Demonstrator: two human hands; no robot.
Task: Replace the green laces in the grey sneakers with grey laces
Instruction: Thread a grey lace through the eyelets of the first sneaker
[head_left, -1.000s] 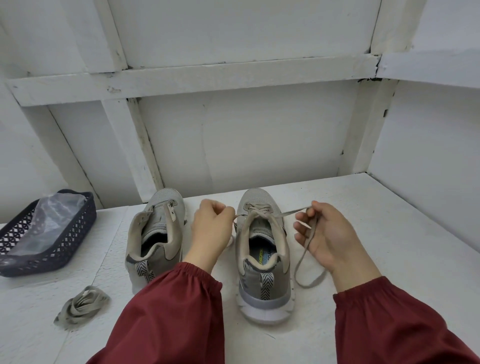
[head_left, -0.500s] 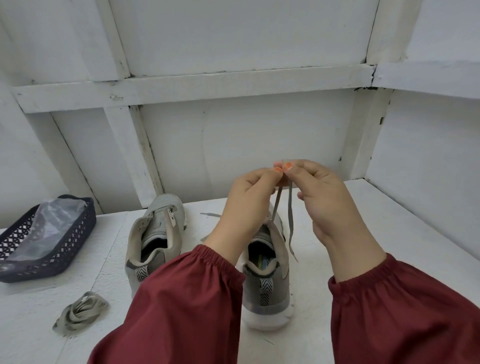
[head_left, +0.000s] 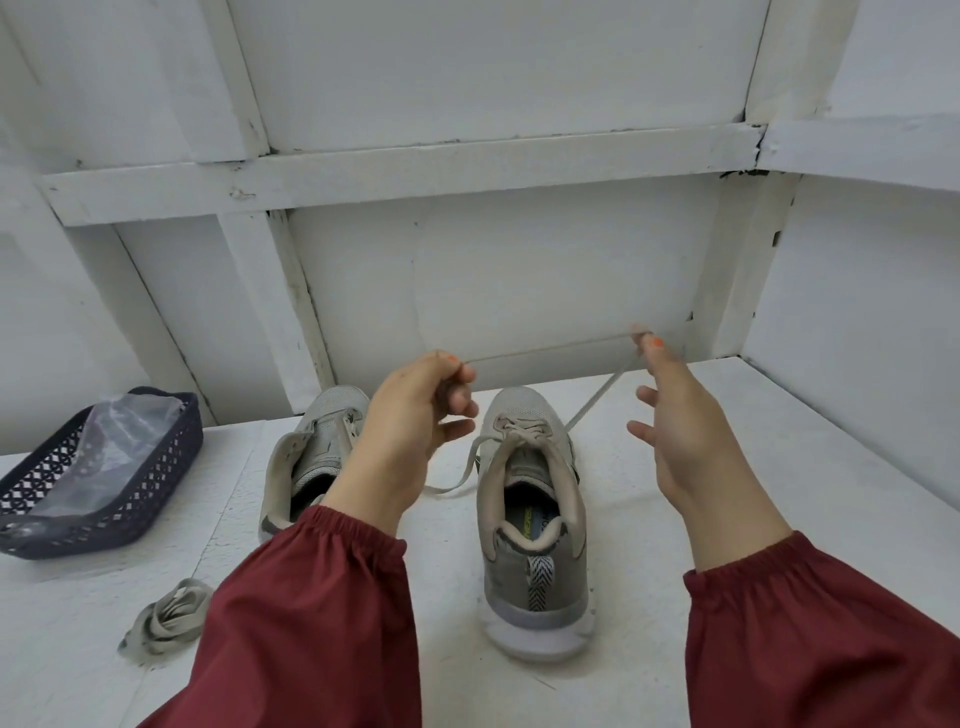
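Two grey sneakers stand side by side on the white table, toes away from me. The left sneaker (head_left: 311, 447) has no lace and is partly hidden by my left arm. A grey lace (head_left: 597, 400) is threaded through the front eyelets of the right sneaker (head_left: 540, 571). One strand rises to my right hand (head_left: 685, 431), which pinches it between thumb and forefinger, other fingers spread. From there a thin stretch runs across to my left hand (head_left: 415, 410), which holds it with curled fingers. The other strand trails onto the table behind my left hand.
A bundled greenish-grey lace (head_left: 166, 618) lies on the table at the lower left. A dark lattice basket (head_left: 156, 467) holding a clear plastic bag (head_left: 114, 436) stands at the far left. White walls close in the table (head_left: 753, 493) at the back and right.
My hands, which met above the right sneaker half a second ago, have drawn apart. The left dropped leftward, the right swung right, and the lace is now stretched between them.
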